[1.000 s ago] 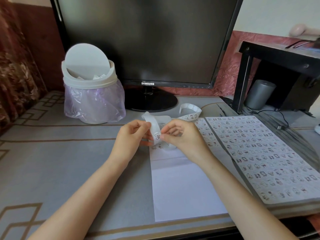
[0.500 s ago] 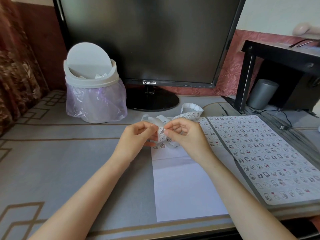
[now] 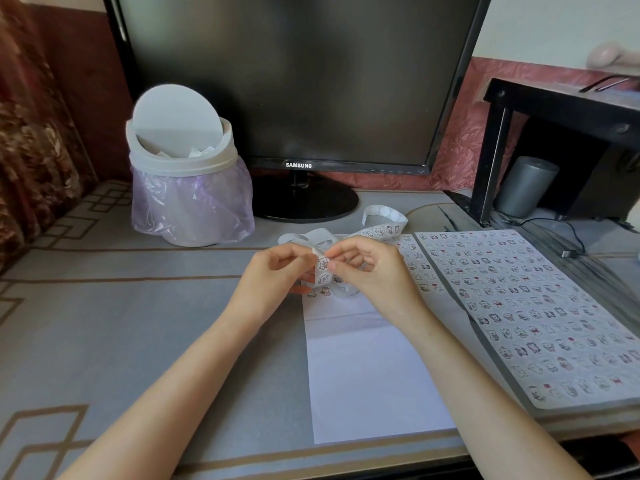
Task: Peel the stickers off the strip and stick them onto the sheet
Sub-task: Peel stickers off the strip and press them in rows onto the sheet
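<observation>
Head view shows the left hand (image 3: 273,271) pinching the strip (image 3: 377,227) above the sheet (image 3: 370,368) while the right hand (image 3: 372,271) picks at a sticker (image 3: 323,263), with only the sheet's top rows filled, leaving most of it bare.

Two hands met at the middle of the desk, the left hand (image 3: 273,271) and the right hand (image 3: 374,271), with one curling sticker strip (image 3: 381,225) between and behind them. Two sheets lay there: one mostly blank sheet (image 3: 367,372) under the hands and one full sticker sheet (image 3: 526,306) to their right. One Samsung monitor (image 3: 298,81) stood beyond them, and one small lidded bin (image 3: 183,168) beyond their left.
</observation>
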`<control>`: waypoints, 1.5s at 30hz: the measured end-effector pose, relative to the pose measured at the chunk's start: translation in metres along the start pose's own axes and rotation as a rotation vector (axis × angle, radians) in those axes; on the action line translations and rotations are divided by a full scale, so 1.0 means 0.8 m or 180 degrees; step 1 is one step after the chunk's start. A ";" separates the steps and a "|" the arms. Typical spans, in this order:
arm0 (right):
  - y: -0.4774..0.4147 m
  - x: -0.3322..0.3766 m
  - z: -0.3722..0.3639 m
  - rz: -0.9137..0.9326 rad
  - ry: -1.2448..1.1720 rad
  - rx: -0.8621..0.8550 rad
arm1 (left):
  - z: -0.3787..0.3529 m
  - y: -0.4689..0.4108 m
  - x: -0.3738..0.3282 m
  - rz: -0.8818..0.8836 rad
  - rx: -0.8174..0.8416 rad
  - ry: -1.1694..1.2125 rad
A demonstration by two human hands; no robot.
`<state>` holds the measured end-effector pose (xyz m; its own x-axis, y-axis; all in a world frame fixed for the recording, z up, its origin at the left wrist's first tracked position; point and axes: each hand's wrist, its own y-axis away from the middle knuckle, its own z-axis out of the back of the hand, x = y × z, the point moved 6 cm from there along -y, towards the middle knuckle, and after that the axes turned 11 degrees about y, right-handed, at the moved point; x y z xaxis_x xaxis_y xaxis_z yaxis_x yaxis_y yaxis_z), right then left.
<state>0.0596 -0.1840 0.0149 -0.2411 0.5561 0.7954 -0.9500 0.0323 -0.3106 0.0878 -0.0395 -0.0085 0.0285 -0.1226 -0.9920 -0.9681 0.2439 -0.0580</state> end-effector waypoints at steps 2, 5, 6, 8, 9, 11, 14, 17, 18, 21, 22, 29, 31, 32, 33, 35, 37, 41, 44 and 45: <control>0.000 0.000 0.000 0.0009 -0.0008 0.0001 | 0.000 0.000 0.000 0.0005 -0.0015 -0.0027; 0.000 -0.001 0.000 0.0022 -0.0017 -0.0025 | -0.001 0.001 0.001 0.0015 -0.0028 -0.0040; 0.000 -0.001 0.000 0.0025 -0.0020 -0.0030 | -0.001 0.001 0.001 0.0017 -0.0031 -0.0044; 0.001 -0.002 0.000 0.0025 -0.0032 -0.0034 | -0.002 0.001 0.001 0.0019 -0.0022 -0.0042; 0.000 -0.002 0.000 0.0019 -0.0041 -0.0034 | -0.002 0.001 0.001 0.0016 -0.0015 -0.0032; 0.000 -0.001 0.000 0.0015 -0.0052 -0.0028 | -0.002 0.001 0.000 0.0005 -0.0016 -0.0010; 0.000 0.000 -0.001 0.0038 -0.0053 0.0002 | -0.002 0.001 0.000 -0.0013 -0.0032 0.0019; 0.000 -0.001 -0.004 0.0020 -0.0037 0.0073 | 0.000 0.001 0.001 -0.0042 -0.0051 0.0020; 0.000 -0.002 -0.005 -0.0006 0.0013 0.0097 | 0.001 0.000 0.003 -0.0043 -0.0066 -0.0002; 0.001 -0.003 -0.005 0.0010 0.0228 0.0047 | 0.002 -0.001 0.006 -0.0023 -0.0093 0.0011; 0.001 -0.003 -0.004 0.0053 0.0290 -0.0003 | 0.002 -0.001 0.007 -0.0017 -0.0095 0.0033; 0.003 0.003 -0.002 0.0167 0.0476 -0.0055 | 0.004 0.000 0.007 -0.0088 -0.0170 0.0067; 0.004 0.006 0.000 0.0063 0.0246 0.0002 | 0.007 -0.001 0.009 -0.0078 -0.0251 0.0134; 0.004 0.007 0.002 -0.0013 0.0105 0.0041 | 0.009 -0.001 0.010 -0.0070 -0.0302 0.0163; 0.004 0.009 0.004 -0.0112 -0.0041 0.0113 | 0.011 -0.002 0.012 -0.0073 -0.0359 0.0175; 0.008 0.008 0.001 -0.0434 -0.0220 0.0453 | 0.016 -0.005 0.014 -0.0098 -0.0445 0.0144; 0.016 0.002 -0.008 -0.0775 -0.0076 0.0875 | 0.017 -0.007 0.016 -0.0100 -0.0459 0.0145; 0.021 -0.016 -0.021 -0.1115 0.0101 0.1050 | 0.017 -0.011 0.021 -0.0070 -0.0452 0.0175; 0.019 -0.020 -0.028 -0.1102 0.0186 0.0965 | 0.018 -0.012 0.023 -0.0054 -0.0430 0.0189; 0.019 -0.020 -0.031 -0.1075 0.0207 0.0939 | 0.018 -0.013 0.024 -0.0052 -0.0421 0.0188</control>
<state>0.0543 -0.1720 -0.0155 0.0962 0.6063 0.7894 -0.9914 -0.0119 0.1300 0.1016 -0.0308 -0.0285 0.0337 -0.1830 -0.9825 -0.9921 0.1128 -0.0550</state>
